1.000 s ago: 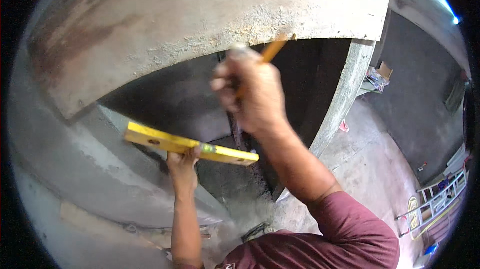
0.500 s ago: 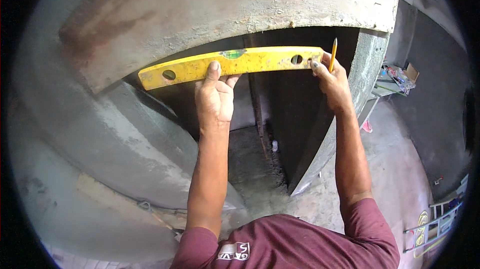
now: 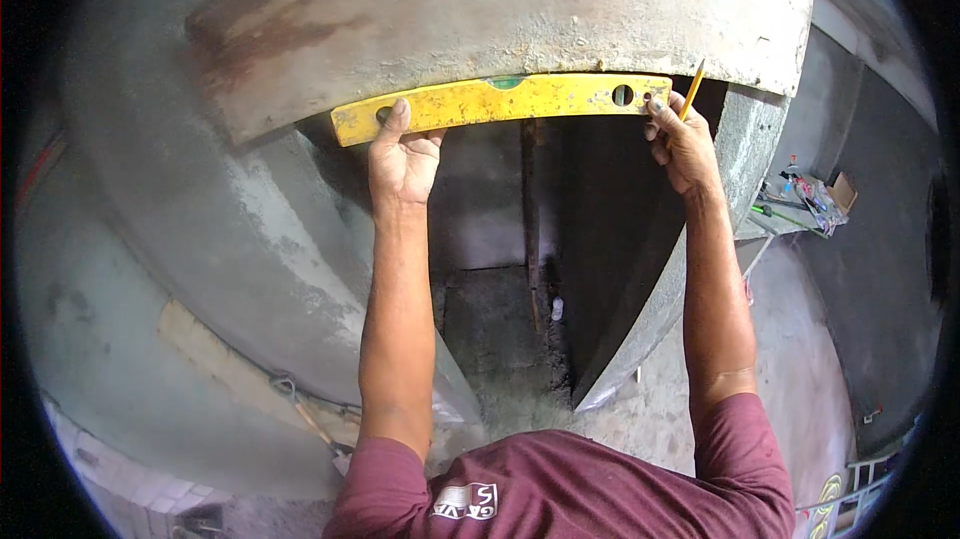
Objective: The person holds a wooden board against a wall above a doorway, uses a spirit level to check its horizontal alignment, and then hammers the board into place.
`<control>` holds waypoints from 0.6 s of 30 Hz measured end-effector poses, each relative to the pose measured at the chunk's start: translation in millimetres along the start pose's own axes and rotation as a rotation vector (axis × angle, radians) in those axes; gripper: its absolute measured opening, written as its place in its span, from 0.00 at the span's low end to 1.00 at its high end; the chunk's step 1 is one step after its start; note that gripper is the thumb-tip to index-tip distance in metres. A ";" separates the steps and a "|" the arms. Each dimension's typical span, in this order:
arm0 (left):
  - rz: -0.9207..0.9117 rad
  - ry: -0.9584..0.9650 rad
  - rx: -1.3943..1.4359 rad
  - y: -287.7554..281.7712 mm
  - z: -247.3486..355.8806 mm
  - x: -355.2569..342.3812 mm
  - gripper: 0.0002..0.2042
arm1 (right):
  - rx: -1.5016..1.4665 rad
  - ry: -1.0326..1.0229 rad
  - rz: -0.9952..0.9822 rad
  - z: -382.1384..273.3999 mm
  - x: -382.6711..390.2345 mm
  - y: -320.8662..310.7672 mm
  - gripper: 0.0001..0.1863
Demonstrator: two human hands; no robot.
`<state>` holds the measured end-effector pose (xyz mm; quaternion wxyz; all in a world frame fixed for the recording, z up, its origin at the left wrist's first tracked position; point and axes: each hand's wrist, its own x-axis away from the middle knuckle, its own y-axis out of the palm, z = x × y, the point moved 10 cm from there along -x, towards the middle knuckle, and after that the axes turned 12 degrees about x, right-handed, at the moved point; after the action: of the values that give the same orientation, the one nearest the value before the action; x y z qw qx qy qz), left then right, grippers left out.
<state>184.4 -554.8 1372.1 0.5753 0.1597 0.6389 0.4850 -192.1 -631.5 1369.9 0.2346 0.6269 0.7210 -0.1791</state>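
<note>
Head view, only 1 camera here.

I've got the yellow spirit level (image 3: 500, 104) pressed up flat against the lower edge of the concrete lintel (image 3: 500, 9), over the dark recess (image 3: 560, 269) between the plastered walls.

Left hand (image 3: 403, 154): fingers narrow, gripping the level's left end from below, thumb up over its face near the end hole.

Right hand (image 3: 682, 139): fingers curled on the level's right end, pinching it to the lintel, with a yellow pencil (image 3: 692, 89) tucked in the same hand, tip pointing up and right.

To do this well, in my judgement:
- keep both ends seated tight on the concrete, no rocking on lumps of plaster
- equal upward push from both hands, so 1 end doesn't sag
- read the green vial (image 3: 506, 84) at centre before any marking
- free the pencil with the fingertips only, palm kept on the level

Orientation: long axis runs left-right, roughly horizontal; the bow is fisheye bend. Left end sits a touch lower in frame than the right. Face with holes and vial toward me.

Clutter on a ledge (image 3: 800, 201) far right, well apart.
</note>
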 end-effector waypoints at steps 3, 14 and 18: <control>0.050 0.003 -0.013 -7.5 0.8 -2.3 0.24 | -0.012 0.029 0.002 5.8 1.0 2.1 0.14; 0.003 0.010 0.033 -11.0 1.0 -7.3 0.24 | 0.031 -0.007 -0.001 -5.1 -8.1 0.2 0.10; -0.026 -0.029 0.007 -6.1 -6.7 -8.1 0.16 | 0.043 -0.015 -0.008 -0.1 -11.3 -5.5 0.10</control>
<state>182.9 -566.8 1371.0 0.5903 0.1603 0.6342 0.4729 -196.4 -641.6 1376.2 0.2258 0.6274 0.7178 -0.2002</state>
